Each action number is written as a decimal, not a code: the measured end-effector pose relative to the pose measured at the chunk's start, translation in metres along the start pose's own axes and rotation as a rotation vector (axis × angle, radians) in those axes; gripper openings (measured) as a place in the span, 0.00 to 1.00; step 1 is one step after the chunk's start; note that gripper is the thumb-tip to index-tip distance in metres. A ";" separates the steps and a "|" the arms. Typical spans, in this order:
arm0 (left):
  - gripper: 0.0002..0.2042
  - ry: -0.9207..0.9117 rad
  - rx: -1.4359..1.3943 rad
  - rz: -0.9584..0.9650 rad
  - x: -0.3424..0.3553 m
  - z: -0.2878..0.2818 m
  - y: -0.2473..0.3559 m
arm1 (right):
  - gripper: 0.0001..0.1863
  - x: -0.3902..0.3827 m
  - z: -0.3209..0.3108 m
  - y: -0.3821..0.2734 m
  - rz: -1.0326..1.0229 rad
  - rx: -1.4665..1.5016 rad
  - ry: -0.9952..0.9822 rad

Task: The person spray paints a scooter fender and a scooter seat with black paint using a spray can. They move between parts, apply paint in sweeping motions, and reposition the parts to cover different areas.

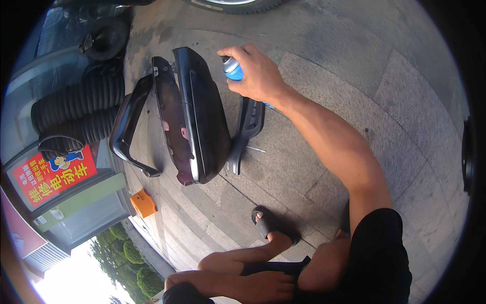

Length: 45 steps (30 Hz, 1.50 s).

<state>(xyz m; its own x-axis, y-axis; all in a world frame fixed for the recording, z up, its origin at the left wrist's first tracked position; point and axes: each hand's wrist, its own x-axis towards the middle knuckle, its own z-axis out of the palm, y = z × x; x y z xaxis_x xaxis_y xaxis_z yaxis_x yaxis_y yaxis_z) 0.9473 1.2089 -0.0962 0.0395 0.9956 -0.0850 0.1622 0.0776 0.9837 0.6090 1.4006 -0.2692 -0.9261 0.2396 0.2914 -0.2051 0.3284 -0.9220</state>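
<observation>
My right hand (258, 73) is wrapped round a blue and silver spray can (233, 70), with the index finger on its top. The can's nozzle end faces a glossy black moulded panel (206, 114), a short gap away. Close along its left side stands a second dark shell (172, 119) with pinkish patches inside. A black bracket-like part (251, 119) lies on the paving, partly behind the panel and my hand. Further left is a black angular frame (124, 133). My left hand (276, 287) rests on my thigh, fingers stretched out, holding nothing.
Stacked black tyres (83, 104) stand by the shopfront at the left, near a red sign (55, 175). An orange box (144, 203) sits on the stone paving (349, 116). My sandalled foot (268, 223) is below the panels. Part of a wheel (238, 6) shows at the top.
</observation>
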 end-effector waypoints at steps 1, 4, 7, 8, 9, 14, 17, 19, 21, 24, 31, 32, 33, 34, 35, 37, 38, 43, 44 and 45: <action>0.09 -0.001 0.001 0.002 0.000 0.000 0.000 | 0.35 -0.002 0.000 0.002 0.045 0.009 -0.013; 0.09 -0.019 0.022 -0.016 0.001 -0.001 0.001 | 0.35 -0.008 0.003 0.006 0.031 0.069 0.058; 0.09 -0.019 -0.006 -0.046 0.003 -0.007 0.004 | 0.34 -0.023 0.003 0.010 0.173 0.062 -0.115; 0.09 -0.014 -0.023 -0.056 0.003 -0.009 0.006 | 0.34 -0.028 0.003 0.010 0.176 0.066 -0.127; 0.09 -0.027 -0.024 -0.066 0.004 -0.011 0.007 | 0.34 -0.030 0.005 0.011 0.144 0.084 -0.094; 0.09 0.027 0.008 -0.077 0.011 -0.015 0.011 | 0.36 -0.022 0.014 0.015 0.047 0.173 0.092; 0.09 -0.023 -0.041 -0.104 0.012 -0.013 0.014 | 0.36 -0.020 0.013 0.014 0.017 0.154 0.123; 0.09 -0.010 -0.049 -0.102 0.011 -0.012 0.016 | 0.36 -0.035 0.008 0.011 0.082 0.139 -0.008; 0.09 0.004 -0.060 -0.095 0.011 -0.012 0.018 | 0.35 -0.056 0.003 0.006 0.116 0.121 -0.118; 0.09 0.030 -0.071 -0.097 0.011 -0.013 0.018 | 0.33 -0.074 0.003 0.001 0.177 0.102 -0.264; 0.09 0.053 -0.112 -0.099 0.017 -0.012 0.020 | 0.33 -0.061 0.010 -0.002 0.035 0.150 -0.051; 0.09 0.054 -0.115 -0.097 0.017 -0.013 0.020 | 0.33 -0.070 0.009 -0.006 0.091 0.134 -0.151; 0.09 0.056 -0.116 -0.099 0.018 -0.013 0.020 | 0.33 -0.081 0.007 -0.010 0.101 0.122 -0.215; 0.09 0.055 -0.117 -0.101 0.019 -0.012 0.020 | 0.32 -0.090 0.006 -0.013 0.123 0.102 -0.299; 0.09 0.056 -0.121 -0.096 0.019 -0.011 0.020 | 0.32 -0.099 0.005 -0.014 0.111 0.109 -0.315; 0.09 0.059 -0.124 -0.092 0.022 -0.009 0.019 | 0.33 -0.108 0.005 -0.016 0.123 0.107 -0.380; 0.09 0.058 -0.128 -0.095 0.023 -0.007 0.019 | 0.36 -0.106 0.007 -0.016 0.114 0.122 -0.342; 0.09 0.092 -0.146 -0.073 0.028 0.004 0.017 | 0.36 -0.065 0.014 -0.008 0.012 0.164 -0.019; 0.09 0.101 -0.152 -0.069 0.029 0.007 0.017 | 0.37 -0.060 0.014 -0.007 0.002 0.155 0.011; 0.09 0.105 -0.155 -0.063 0.030 0.009 0.016 | 0.37 -0.057 0.014 -0.007 -0.029 0.152 0.067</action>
<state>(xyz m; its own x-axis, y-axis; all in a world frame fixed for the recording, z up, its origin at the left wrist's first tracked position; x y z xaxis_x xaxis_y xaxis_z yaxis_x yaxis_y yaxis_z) 0.9599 1.2392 -0.0840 -0.0706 0.9879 -0.1381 0.0069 0.1389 0.9903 0.6592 1.3714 -0.2827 -0.8970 0.2936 0.3304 -0.2820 0.1953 -0.9393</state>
